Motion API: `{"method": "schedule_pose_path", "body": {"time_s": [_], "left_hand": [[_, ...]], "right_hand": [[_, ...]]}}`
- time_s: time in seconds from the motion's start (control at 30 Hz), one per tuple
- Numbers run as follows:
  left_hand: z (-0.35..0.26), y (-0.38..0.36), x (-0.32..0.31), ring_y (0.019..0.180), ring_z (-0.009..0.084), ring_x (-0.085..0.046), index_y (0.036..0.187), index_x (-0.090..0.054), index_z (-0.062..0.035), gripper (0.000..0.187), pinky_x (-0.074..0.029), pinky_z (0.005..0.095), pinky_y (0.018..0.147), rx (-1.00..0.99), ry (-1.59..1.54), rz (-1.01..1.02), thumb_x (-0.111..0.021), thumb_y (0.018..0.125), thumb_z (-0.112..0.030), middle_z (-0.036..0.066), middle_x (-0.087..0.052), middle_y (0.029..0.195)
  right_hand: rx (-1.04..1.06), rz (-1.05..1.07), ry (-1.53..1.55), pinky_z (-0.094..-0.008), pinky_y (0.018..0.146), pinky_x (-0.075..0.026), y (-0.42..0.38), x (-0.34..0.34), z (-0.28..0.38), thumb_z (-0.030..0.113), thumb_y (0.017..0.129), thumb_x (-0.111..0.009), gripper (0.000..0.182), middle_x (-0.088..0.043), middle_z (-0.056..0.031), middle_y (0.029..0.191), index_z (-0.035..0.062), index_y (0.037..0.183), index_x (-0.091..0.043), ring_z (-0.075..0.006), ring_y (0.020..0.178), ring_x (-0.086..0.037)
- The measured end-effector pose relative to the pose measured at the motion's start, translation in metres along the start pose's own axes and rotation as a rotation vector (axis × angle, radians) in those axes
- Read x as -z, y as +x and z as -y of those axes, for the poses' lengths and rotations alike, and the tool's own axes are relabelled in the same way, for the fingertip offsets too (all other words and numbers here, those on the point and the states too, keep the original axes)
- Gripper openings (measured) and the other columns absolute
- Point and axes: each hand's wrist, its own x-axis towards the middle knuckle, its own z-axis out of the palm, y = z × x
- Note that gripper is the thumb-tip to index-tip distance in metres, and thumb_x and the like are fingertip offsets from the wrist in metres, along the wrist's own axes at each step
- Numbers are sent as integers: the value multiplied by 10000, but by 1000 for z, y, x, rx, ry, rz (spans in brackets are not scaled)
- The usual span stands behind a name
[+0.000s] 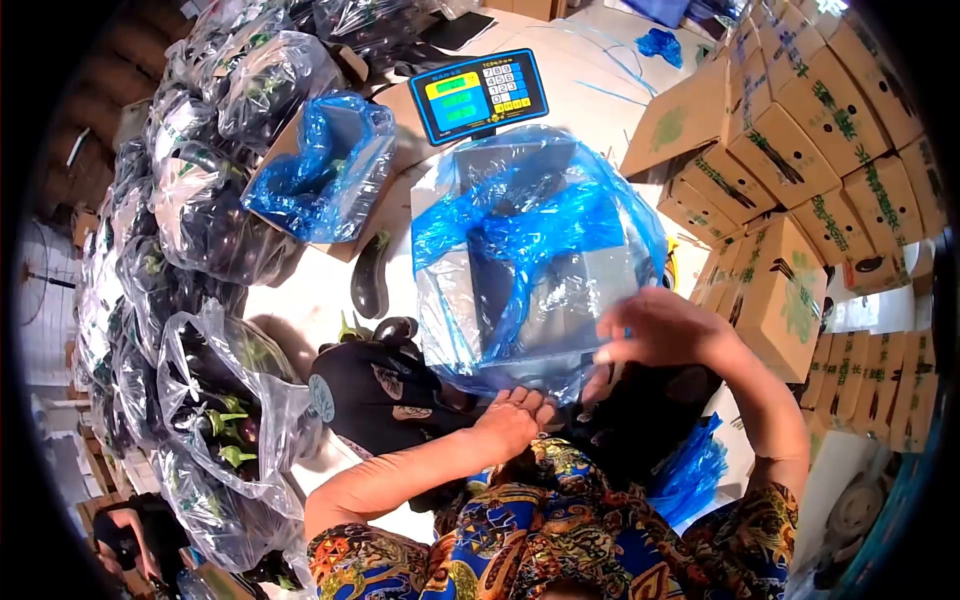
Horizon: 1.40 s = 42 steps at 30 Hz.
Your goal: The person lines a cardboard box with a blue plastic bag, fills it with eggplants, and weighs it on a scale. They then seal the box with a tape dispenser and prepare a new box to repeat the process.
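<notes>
An open carton (478, 300) stands upright between my knees, draped with a thin blue plastic bag (600, 215) that spreads past its sides. My left hand (512, 418) has its fingers curled on the bag at the carton's near edge. Over the near right corner is my right hand (660, 328), thumb and fingers apart, close to the plastic. Just behind the carton rises a weighing scale's display (480, 95) with a keypad. A single eggplant (370, 278) lies on the floor to the left, and a few more eggplants (397, 330) lie by my left knee.
Clear bags of eggplants (235, 420) are piled along the left. Another carton (370, 215) with a blue liner (320, 165) sits back left. Stacked printed cartons (780, 140) line the right. Crumpled blue plastic (690, 470) lies by my right leg. Another person (135, 535) is at lower left.
</notes>
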Motion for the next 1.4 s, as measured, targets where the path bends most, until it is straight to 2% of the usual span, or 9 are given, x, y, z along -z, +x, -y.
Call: {"method": "schedule_pose_path", "body": {"time_s": [0.17,0.27,0.33,0.53,0.67,0.77,1.0,1.1,1.4], "left_hand": [[-14,12,80,944,357,-634,1233,-508,-33,428,-513,467,775,-57,-252,531,-573,817,-115,199,-629,1028],[-4,8,105,947,347,-636,1232,-512,-20,417,-517,468,769,-91,-412,383,-570,832,-125,210,-630,1027],[3,9,141,967,365,-615,1189,-556,-73,340,-519,453,764,-155,-376,320,-591,861,-153,174,-616,1049],[84,-2,179,978,383,-605,1157,-591,-23,346,-507,438,837,209,-271,-11,-631,860,-196,192,-627,1067],[176,-7,170,942,377,-635,1271,-511,-4,551,-510,424,823,396,-248,-75,-703,830,-272,221,-620,1089],[234,-3,113,1104,345,-595,1477,-190,-9,1020,-492,404,906,801,-769,-197,-772,761,-441,275,-476,1345],[227,3,104,811,121,-614,1343,-442,-47,639,-488,255,624,671,-1424,-134,-746,816,-243,32,-658,1001],[222,5,106,891,143,-615,1318,-458,-25,592,-496,269,723,621,-1470,-186,-737,824,-193,51,-647,1060],[215,0,96,1098,237,-582,1424,-248,72,729,-476,353,954,613,-1615,-279,-673,845,-54,176,-561,1241]], "right_hand": [[247,-326,-99,-412,797,-465,83,-39,-38,306,885,-607,294,-637,-138,971,64,1053,-607,-344,900,-603],[494,-512,10,-465,803,-477,118,-54,1,267,882,-599,286,-631,-189,999,11,1010,-609,-392,946,-598],[91,-45,-24,-477,819,-488,155,-44,41,211,867,-603,241,-628,-214,1008,-12,956,-626,-407,958,-604],[-329,-340,-333,-428,832,-536,221,-84,-30,263,753,-725,512,-607,-191,1161,-7,1155,-559,-340,994,-643],[-483,-17,-110,-441,867,-534,244,-87,-67,275,757,-717,440,-633,-199,1179,27,1113,-647,-359,1076,-624],[-199,78,-58,-439,797,-535,296,-146,-103,321,737,-681,417,-661,-228,1048,-24,970,-678,-343,952,-664],[924,-3,119,-449,777,-503,259,-192,-82,193,803,-606,208,-679,-156,950,51,937,-674,-328,895,-642],[209,465,-195,-473,887,-456,224,-119,-47,267,876,-567,325,-591,-172,1131,54,1121,-573,-353,1074,-570],[-280,-195,262,-450,808,-493,78,-14,-80,316,827,-668,365,-617,-170,978,61,1073,-580,-346,944,-614]]}}
